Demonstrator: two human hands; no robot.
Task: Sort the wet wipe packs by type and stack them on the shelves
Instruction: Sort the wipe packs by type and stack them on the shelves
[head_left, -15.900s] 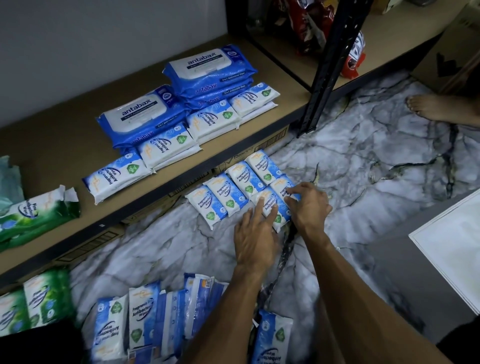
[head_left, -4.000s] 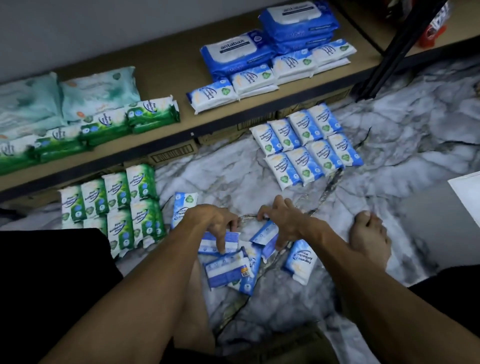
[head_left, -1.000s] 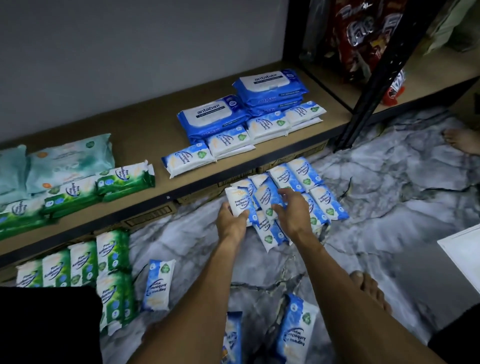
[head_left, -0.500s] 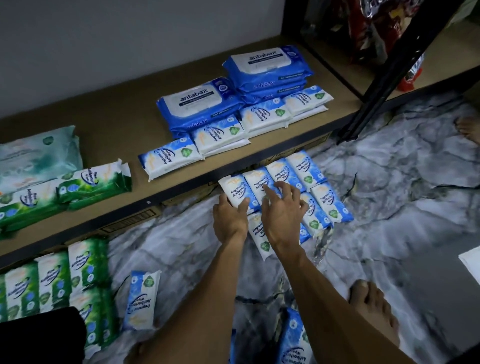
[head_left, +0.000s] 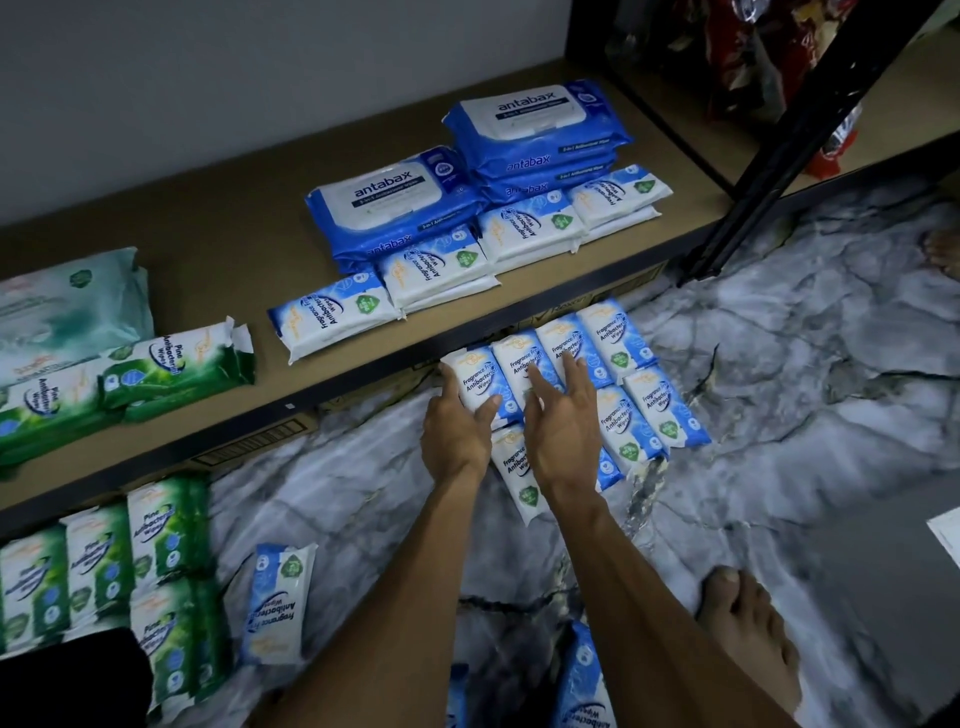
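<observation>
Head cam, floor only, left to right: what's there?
green Pine packs → lone blue pack → left hand, gripping a Fragrance Free pack → right hand → bare foot → white sheet

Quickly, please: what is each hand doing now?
Left hand: grips a small blue-and-white plastic wipe pack.
Right hand: open, holding nothing.

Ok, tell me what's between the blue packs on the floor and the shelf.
Nothing but the shelf's black front rail, above the far ends of the floor packs. Left hand grips the leftmost pack; bare shelf board lies beyond.
</observation>
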